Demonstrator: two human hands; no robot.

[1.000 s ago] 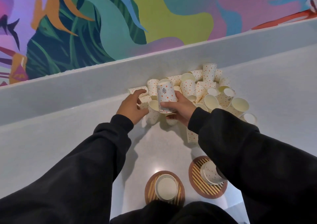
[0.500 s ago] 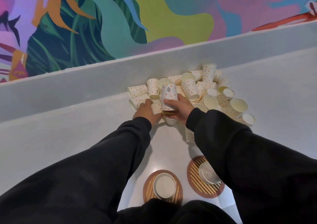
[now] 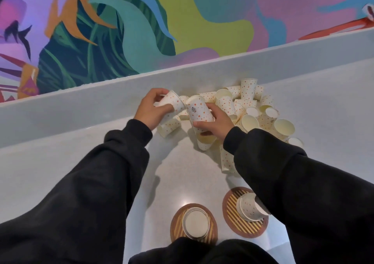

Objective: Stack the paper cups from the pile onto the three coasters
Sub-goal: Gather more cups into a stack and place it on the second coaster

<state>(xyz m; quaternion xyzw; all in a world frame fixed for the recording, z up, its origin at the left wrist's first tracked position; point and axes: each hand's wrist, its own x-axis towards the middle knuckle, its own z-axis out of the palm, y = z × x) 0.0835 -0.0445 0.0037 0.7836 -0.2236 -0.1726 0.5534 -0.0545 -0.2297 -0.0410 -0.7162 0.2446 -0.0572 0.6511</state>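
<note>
A pile of white paper cups with orange dots [image 3: 249, 110] lies against the ledge at the back of the counter. My right hand [image 3: 216, 122] grips an upside-down cup [image 3: 199, 110] at the pile's left side. My left hand [image 3: 150, 110] holds another dotted cup [image 3: 172, 102] on its side, just left of the first. Near me lie two striped wooden coasters. The middle coaster [image 3: 176, 225] carries an upside-down stack of cups [image 3: 196, 223]. The right coaster [image 3: 230, 209] carries a second stack [image 3: 250, 208], partly behind my right sleeve. Only two coasters show.
A grey ledge [image 3: 81, 110] runs along the back of the white counter [image 3: 182, 172], with a colourful mural [image 3: 141, 21] above it. My black sleeves cover much of the near counter on both sides.
My left hand has lifted a cup out of the pile's left edge and raised it beside the cup in my right hand. The right hand has tilted its cup slightly.
</note>
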